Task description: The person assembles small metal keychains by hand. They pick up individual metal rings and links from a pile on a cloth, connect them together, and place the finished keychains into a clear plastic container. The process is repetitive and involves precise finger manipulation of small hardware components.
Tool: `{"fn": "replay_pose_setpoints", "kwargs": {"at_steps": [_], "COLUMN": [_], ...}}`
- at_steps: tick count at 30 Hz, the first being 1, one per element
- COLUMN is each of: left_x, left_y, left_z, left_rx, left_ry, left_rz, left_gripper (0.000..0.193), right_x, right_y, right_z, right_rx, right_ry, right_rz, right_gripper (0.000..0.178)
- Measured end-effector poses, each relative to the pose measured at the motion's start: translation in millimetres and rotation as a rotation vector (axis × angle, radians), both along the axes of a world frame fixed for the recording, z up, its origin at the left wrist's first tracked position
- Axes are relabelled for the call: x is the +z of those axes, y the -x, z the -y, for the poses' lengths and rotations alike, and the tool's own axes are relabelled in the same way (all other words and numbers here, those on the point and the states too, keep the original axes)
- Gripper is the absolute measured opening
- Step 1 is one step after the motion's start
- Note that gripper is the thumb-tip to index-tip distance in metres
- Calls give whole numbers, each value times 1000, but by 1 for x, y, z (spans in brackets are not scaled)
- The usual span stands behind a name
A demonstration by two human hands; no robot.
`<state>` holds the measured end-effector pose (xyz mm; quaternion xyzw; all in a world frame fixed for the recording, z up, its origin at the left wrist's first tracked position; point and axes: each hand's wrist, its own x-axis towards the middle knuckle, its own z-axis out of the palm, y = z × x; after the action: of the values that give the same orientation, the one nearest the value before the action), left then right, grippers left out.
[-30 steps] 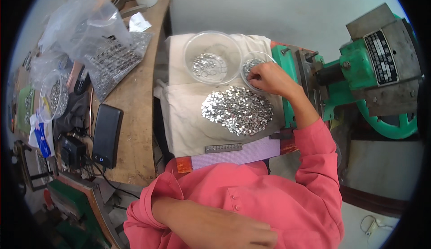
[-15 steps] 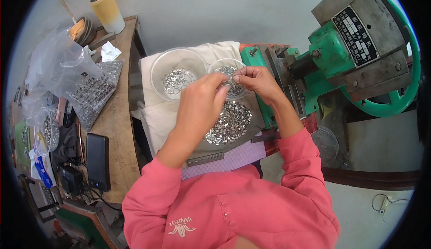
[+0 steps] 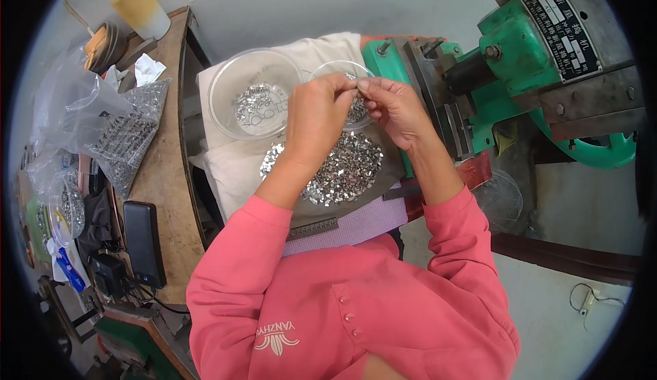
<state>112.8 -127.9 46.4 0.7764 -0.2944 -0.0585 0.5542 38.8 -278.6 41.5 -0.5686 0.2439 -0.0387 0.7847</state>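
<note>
My left hand (image 3: 313, 116) and my right hand (image 3: 400, 109) meet fingertip to fingertip above a small clear bowl (image 3: 323, 70) of shiny metal bits. Both are closed in a pinch; whatever sits between the fingertips is too small to make out. Left of them stands a larger clear plastic tub (image 3: 221, 109) with silvery metal pieces (image 3: 253, 104) at its bottom. Just below my hands, a heap of small shiny metal pieces (image 3: 345, 173) lies on a grey-brown cloth, partly hidden by my left wrist.
A green hand press (image 3: 510, 44) stands close on the right. A dark ruler-like strip (image 3: 313, 229) lies at the cloth's near edge. The wooden table (image 3: 179, 243) on the left bears a black power bank (image 3: 144, 243), a bag of metal parts (image 3: 130, 137) and a yellow-white bottle (image 3: 140, 7).
My fingertips have come together in a joint pinch, where they were slightly apart before. The view has shifted, so the tub, bowl and press appear a little higher.
</note>
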Motion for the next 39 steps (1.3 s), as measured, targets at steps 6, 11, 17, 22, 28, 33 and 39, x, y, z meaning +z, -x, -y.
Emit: {"fn": "replay_pose_setpoints", "kwargs": {"at_steps": [6, 11, 17, 22, 28, 33, 39], "left_x": [1, -7, 3, 4, -1, 2, 1], "left_y": [-1, -5, -8, -10, -9, -7, -8], "left_z": [5, 5, 1, -1, -6, -14, -17], "left_rx": [21, 30, -12, -86, -122, -59, -44], "left_ry": [-25, -79, -52, 93, 179, 25, 4], "left_rz": [117, 291, 25, -197, -273, -113, -73], "left_gripper": [9, 12, 12, 12, 10, 11, 11], "right_x": [4, 6, 7, 6, 0, 0, 6], "right_y": [0, 3, 5, 5, 4, 2, 1], "right_z": [-11, -13, -18, -17, -23, -25, -22], "right_rx": [-65, -28, -12, -80, -116, -111, -44], "right_ry": [155, 234, 300, 21, -93, 113, 235], "right_rz": [6, -11, -11, 19, 60, 25, -18], "right_gripper": [20, 25, 26, 25, 24, 24, 26]}}
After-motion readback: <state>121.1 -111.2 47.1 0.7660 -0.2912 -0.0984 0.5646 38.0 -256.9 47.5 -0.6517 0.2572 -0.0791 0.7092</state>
